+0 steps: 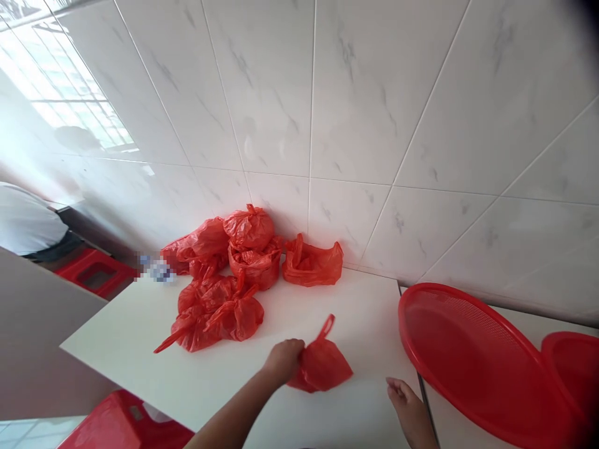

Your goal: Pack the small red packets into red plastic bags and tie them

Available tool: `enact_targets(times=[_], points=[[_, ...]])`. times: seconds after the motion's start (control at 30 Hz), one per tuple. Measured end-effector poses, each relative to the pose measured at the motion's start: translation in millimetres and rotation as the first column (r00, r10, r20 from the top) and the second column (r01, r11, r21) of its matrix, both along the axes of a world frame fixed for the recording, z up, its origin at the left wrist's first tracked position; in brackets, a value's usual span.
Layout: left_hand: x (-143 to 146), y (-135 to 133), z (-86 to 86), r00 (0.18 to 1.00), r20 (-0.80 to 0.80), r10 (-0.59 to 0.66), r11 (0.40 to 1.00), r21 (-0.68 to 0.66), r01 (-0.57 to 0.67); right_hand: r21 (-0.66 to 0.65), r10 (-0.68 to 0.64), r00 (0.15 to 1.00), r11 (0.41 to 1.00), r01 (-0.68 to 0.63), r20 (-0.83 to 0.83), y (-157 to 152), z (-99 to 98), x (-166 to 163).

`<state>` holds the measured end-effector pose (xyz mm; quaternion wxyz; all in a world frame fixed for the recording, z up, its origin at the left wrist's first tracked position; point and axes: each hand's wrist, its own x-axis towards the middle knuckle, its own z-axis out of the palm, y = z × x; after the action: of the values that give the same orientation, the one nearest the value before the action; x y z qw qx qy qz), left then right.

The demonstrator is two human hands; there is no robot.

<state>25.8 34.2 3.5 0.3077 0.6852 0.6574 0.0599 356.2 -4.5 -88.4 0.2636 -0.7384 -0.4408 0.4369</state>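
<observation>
My left hand (pixel 284 362) is closed on the near side of a small red plastic bag (pixel 325 368), just over the white table. One looped handle of this bag sticks up, and its body looks partly flattened. To the right, my right hand (pixel 403 399) is apart from the bag, its fingers curled in with nothing visible in them. Beyond my left hand lie several filled, tied red bags (pixel 210 312) in a cluster. Against the wall, another red bag (pixel 312 265) sits with its top loose.
The white table (pixel 140 324) runs along a tiled wall. Large red plastic baskets (pixel 468 362) stand on an adjoining table at right. A clear plastic item (pixel 161 272) lies by the bags. Red stools (pixel 126 424) are below left; a person in white (pixel 28 218) is at far left.
</observation>
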Motion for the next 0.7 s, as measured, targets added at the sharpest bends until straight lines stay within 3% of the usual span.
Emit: enact_targets(times=[0.2, 0.33, 0.4, 0.47, 0.57, 0.63, 0.7], points=[[-109.8, 14.2, 75.3, 0.963, -0.134, 0.235, 0.968, 0.126, -0.219, -0.056, 0.011, 1.000, 0.998, -0.011, -0.011, -6.7, -11.2, 13.7], [-152.5, 19.1, 109.9, 0.833, -0.336, 0.439, 0.878, 0.357, -0.319, -0.013, 0.030, 1.000, 0.999, -0.030, -0.002, -3.5, 0.0, 1.1], [-153.8, 25.7, 114.6, 0.815, -0.336, 0.473, 0.839, 0.455, -0.299, -0.007, 0.041, 0.999, 0.999, -0.041, -0.016, -1.1, 2.7, -6.2], [-142.1, 39.0, 113.0, 0.853, -0.277, 0.442, 0.818, 0.514, -0.257, -0.011, 0.052, 0.998, 0.999, -0.052, -0.041, 1.5, 0.7, -12.0], [-110.1, 74.3, 105.0, 0.950, -0.083, 0.300, 0.841, 0.494, -0.222, -0.015, 0.069, 0.995, 0.997, -0.071, -0.075, 5.7, -8.1, -18.1], [-86.0, 106.5, 98.2, 0.975, 0.085, 0.208, 0.863, 0.454, -0.223, -0.010, 0.080, 0.993, 0.997, -0.081, -0.085, 8.1, -13.6, -21.0], [-63.2, 141.6, 89.7, 0.977, 0.148, 0.156, 0.884, 0.420, -0.205, -0.016, 0.086, 0.992, 0.996, -0.087, -0.089, 9.6, -16.4, -22.9]])
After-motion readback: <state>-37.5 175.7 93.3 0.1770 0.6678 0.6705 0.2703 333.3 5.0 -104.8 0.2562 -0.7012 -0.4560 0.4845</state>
